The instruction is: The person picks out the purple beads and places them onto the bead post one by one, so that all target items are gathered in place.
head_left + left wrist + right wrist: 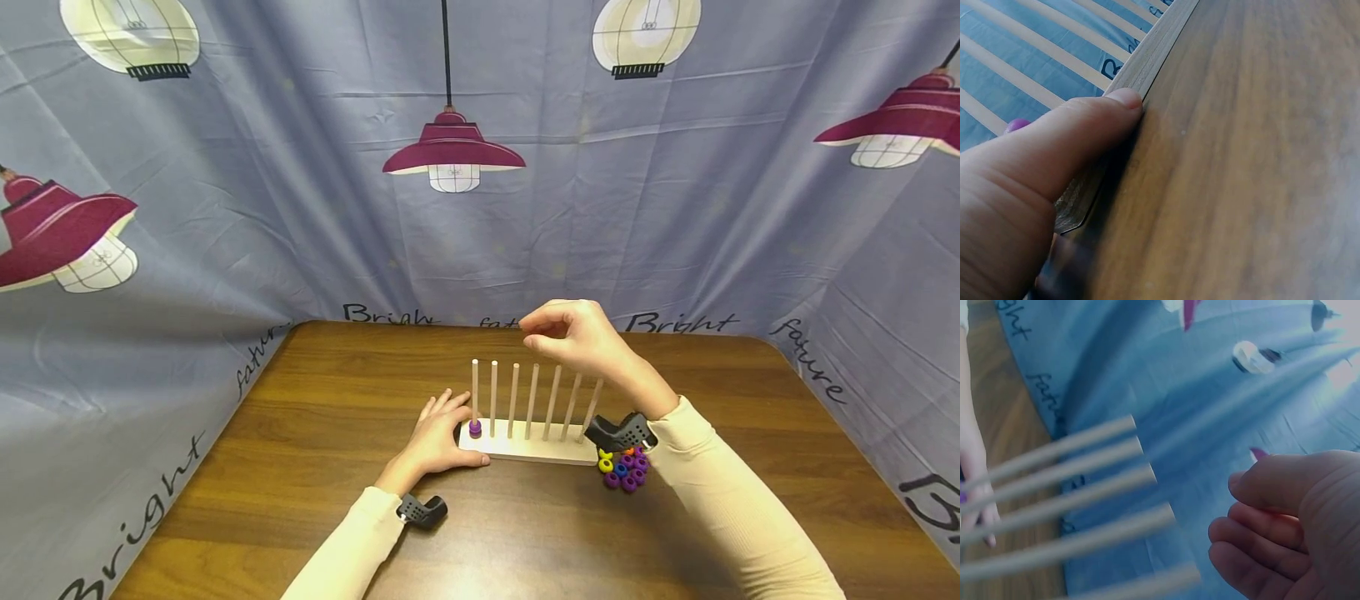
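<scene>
A pale wooden stand (525,448) with several upright pegs (513,402) rests on the table. Purple ring beads (476,428) sit low on its leftmost peg. My left hand (435,437) grips the stand's left end, the thumb (1100,122) along the front edge and the other fingers spread behind. Above the pegs, toward the right, hovers my right hand (577,337). Its fingers are loosely bent, the thumb is apart from them, and nothing shows between them in the right wrist view, where the peg tops (1163,515) stand beside the fingertips.
Loose ring beads in purple (629,483), yellow (605,466), blue (620,470) and orange lie by the stand's right end, partly behind the right wrist strap (622,433). The brown wooden table (337,400) meets a grey-blue printed curtain (322,225) behind and at both sides.
</scene>
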{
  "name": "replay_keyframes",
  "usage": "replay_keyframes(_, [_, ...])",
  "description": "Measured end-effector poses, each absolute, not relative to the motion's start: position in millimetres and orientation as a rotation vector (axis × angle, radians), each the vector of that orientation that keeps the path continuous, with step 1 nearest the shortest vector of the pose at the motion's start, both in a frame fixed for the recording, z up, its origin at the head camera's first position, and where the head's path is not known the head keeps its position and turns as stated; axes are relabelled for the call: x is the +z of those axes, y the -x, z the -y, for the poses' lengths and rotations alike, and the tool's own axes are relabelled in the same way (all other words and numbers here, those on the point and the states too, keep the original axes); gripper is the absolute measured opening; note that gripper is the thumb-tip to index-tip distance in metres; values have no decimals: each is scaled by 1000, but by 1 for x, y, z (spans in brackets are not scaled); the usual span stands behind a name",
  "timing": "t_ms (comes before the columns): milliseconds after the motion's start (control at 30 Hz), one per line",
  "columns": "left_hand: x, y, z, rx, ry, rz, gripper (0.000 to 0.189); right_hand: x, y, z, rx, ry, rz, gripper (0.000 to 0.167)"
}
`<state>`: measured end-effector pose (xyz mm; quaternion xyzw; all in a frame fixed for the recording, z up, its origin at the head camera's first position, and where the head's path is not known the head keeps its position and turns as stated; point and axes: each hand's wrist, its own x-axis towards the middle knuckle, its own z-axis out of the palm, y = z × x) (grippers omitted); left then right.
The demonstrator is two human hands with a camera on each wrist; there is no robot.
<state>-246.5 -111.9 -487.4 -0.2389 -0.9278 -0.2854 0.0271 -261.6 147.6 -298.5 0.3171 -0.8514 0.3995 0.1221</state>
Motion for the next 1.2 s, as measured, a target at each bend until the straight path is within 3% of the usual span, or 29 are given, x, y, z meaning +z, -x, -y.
replay_keyframes(467, [-485, 244, 113, -915, 728, 2877, 58, -315, 257, -211, 1029, -720, 2557, 17])
replay_keyframes(1200, [-486, 247, 112, -927, 717, 2883, 60, -380, 236, -265, 1021, -583, 2607, 17])
